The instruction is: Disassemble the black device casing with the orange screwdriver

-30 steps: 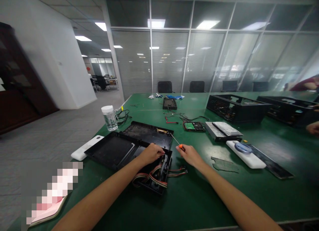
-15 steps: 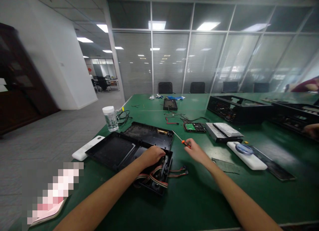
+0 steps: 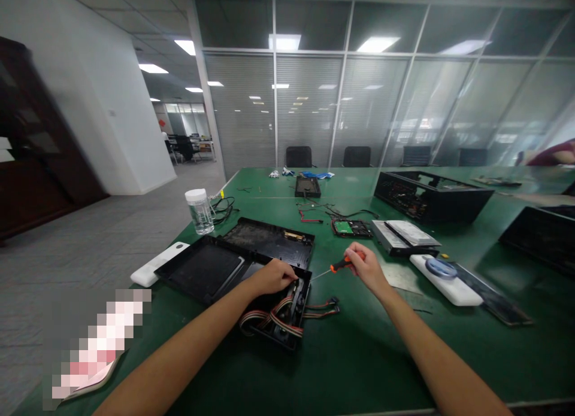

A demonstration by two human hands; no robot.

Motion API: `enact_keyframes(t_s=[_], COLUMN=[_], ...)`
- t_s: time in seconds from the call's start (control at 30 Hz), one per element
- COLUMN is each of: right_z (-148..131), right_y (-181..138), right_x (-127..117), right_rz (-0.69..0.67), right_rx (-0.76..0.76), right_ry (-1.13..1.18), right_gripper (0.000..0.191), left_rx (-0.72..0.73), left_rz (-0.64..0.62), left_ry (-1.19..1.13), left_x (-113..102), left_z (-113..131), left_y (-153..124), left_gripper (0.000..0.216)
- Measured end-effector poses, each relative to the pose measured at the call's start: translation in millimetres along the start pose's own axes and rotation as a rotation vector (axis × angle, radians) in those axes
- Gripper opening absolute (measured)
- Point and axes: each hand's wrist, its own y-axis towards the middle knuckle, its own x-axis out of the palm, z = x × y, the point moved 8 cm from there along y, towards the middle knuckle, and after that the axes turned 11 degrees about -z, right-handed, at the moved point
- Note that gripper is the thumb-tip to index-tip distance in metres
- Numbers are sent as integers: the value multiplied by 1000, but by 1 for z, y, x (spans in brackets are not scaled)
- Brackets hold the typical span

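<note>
My right hand [image 3: 366, 266] grips a screwdriver [image 3: 342, 263] with an orange and black handle. Its thin shaft points left and down, and the tip is at or close to the right wall of a black plastic casing [image 3: 197, 269]. My left hand [image 3: 276, 276] is closed over the casing's right end, fingertips pinched by a narrow part inside it; what they hold is hidden. Striped ribbon cables [image 3: 281, 320] spill out below that hand, and a cable with dark connectors [image 3: 333, 307] lies to the right. Behind the casing rests a dusty black cover [image 3: 265, 239].
A clear jar [image 3: 200, 212] and a white power bank [image 3: 157, 265] stand left. To the right are a green circuit board [image 3: 345, 227], a metal drive [image 3: 402, 236], another white block [image 3: 449, 284] and a black computer case [image 3: 431, 197]. A second black case [image 3: 539, 236] sits far right.
My right hand has shifted right, and the screwdriver's tip has swung down to the casing's right side. My left hand stays put. The far-right case has moved; a person's hand there is gone.
</note>
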Motion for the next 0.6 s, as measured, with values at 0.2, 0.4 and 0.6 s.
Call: enact_keyframes(t_s=[0.2, 0.4, 0.6], right_z=[-3, -9, -12], right_y=[-3, -7, -7], right_x=[11, 24, 27], right_rz=[23, 2, -18], right_rx=[-70, -108, -122], right_ry=[-87, -256, -327], right_gripper=[25, 25, 26], left_rx=[-53, -82, -114], left_rz=[-7, -25, -52], left_ry=[-100, -109, -123], left_x=[-1, 2, 3], left_z=[-7, -9, -9], left_y=[1, 1, 1], left_gripper=[17, 20, 19])
